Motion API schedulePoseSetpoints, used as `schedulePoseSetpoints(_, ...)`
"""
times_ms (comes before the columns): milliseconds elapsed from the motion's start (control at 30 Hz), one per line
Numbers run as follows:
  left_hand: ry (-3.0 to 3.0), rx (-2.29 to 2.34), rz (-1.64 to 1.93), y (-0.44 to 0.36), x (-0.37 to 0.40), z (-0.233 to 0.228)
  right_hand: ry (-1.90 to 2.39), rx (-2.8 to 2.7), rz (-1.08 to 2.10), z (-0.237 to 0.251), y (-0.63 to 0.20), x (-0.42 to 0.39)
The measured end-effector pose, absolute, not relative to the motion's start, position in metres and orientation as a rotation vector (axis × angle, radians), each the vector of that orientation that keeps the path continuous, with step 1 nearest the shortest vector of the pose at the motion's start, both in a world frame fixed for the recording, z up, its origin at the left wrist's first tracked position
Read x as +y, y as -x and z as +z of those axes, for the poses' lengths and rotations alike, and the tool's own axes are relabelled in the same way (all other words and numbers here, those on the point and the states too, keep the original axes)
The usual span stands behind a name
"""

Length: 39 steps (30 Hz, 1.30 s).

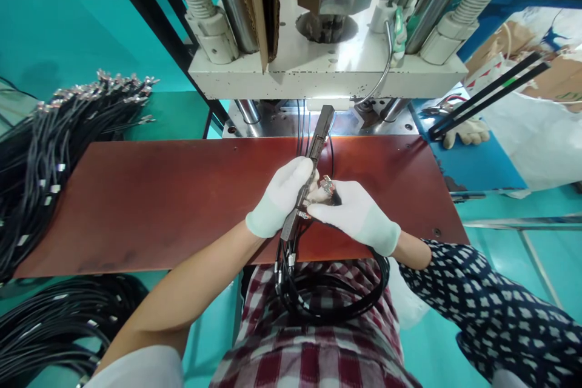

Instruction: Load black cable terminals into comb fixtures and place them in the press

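My left hand [287, 189], in a white glove with pale green cuff, is closed around a long dark metal bar [322, 127]. The bar tilts over the brown board, its upper end towards the press. My right hand [352, 209], gloved alike, is closed on a black cable end with a shiny metal connector [326, 183], beside the bar's right side. A second small metal connector [302, 214] shows at the bar below my fingers. Black cables [336, 312] hang from there and loop across my lap. My fingertips are partly hidden behind the bar.
A white press [327, 82] with steel columns stands in front of the brown board [182, 200]. Bundles of black cables lie at left, one with metal ends [100, 94], another lower down [59, 321]. At right are black rods [491, 94] and a spare glove [468, 132].
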<state>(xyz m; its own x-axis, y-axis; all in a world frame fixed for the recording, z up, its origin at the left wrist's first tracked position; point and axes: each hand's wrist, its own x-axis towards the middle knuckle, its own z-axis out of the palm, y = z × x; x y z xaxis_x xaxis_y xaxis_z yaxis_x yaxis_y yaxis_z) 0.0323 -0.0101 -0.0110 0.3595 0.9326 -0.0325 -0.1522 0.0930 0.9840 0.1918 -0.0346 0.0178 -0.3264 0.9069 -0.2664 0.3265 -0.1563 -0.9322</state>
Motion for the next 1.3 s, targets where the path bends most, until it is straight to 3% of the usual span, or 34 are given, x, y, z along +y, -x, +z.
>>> schedulePoseSetpoints(433, -1.324, 1.064, 0.976, -0.038, -0.015, -0.003, 1.577, -1.773, 1.316, 0.017, -0.183, -0.033)
schedulePoseSetpoints(733, -1.289, 0.936, 0.959, -0.036, -0.013, -0.006, 1.332, -1.663, 1.642, 0.014, -0.208, -0.034)
schedulePoseSetpoints(1033, -1.256, 0.855, 0.922, -0.036, -0.015, -0.002, 1.262, -1.453, 1.719, 0.011, -0.222, -0.039)
schedulePoseSetpoints(1300, -1.257, 0.872, 0.921, -0.035, -0.016, 0.001, 1.535, -1.822, 1.046, 0.011, -0.211, -0.046)
